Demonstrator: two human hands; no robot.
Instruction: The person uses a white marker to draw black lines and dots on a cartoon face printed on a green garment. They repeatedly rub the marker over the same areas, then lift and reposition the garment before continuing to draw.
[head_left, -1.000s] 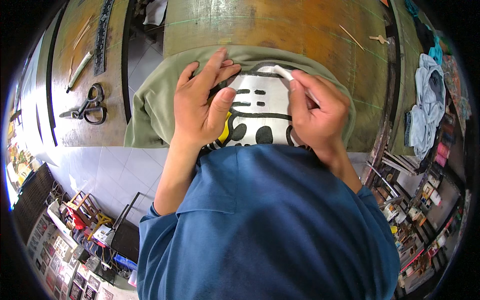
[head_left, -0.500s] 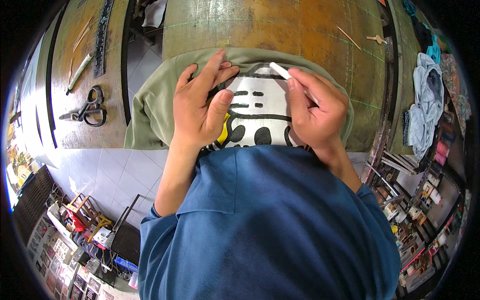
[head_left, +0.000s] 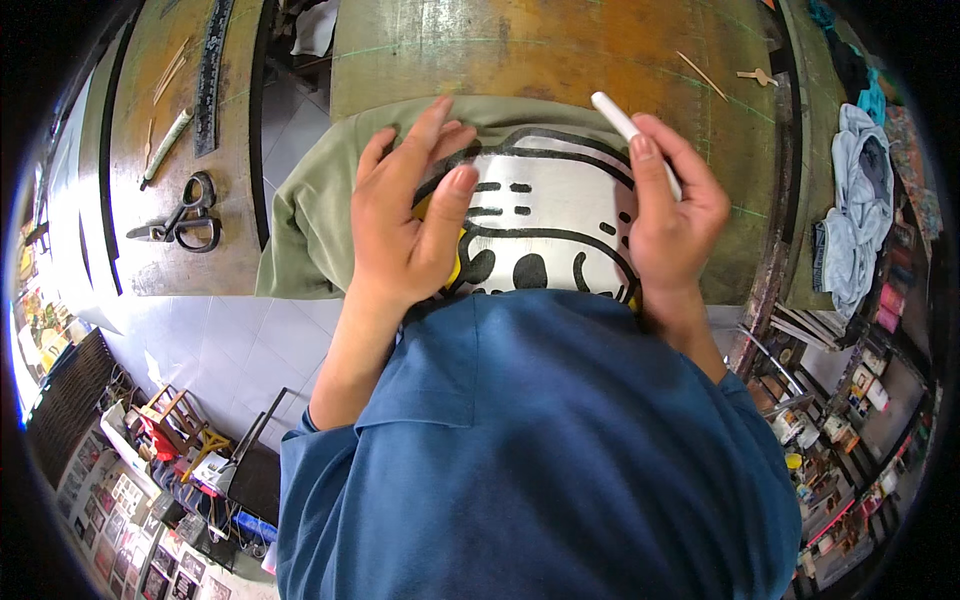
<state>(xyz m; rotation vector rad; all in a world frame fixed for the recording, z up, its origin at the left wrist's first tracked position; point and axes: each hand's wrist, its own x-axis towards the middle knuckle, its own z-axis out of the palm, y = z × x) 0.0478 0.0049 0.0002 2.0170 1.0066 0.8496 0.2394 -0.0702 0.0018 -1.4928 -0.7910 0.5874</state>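
An olive-green garment (head_left: 310,205) lies over the near part of the worn work table (head_left: 480,50). A white cartoon print (head_left: 570,190) with thick black outlines and bits of yellow covers its middle; my body hides the lower part. My left hand (head_left: 400,225) is over the print's left side, fingers spread and thumb apart, holding nothing. In my right hand (head_left: 685,220), at the print's right edge, is a slim white pen-like stick (head_left: 615,115). Its far end points up and left, over the garment's upper edge and apart from the print.
On the left table are black-handled scissors (head_left: 190,215), a dark ruler (head_left: 209,80), a pale tube-like pen (head_left: 168,148) and thin wooden sticks (head_left: 170,72). Another stick (head_left: 702,76) lies at the far right. Light-blue clothes (head_left: 850,220) are piled farther right. A black chair (head_left: 255,475) stands lower left.
My right hand has moved right with the white stick, off the print's upper outline, uncovering more of the print's right side. My left hand stays nearly in place.
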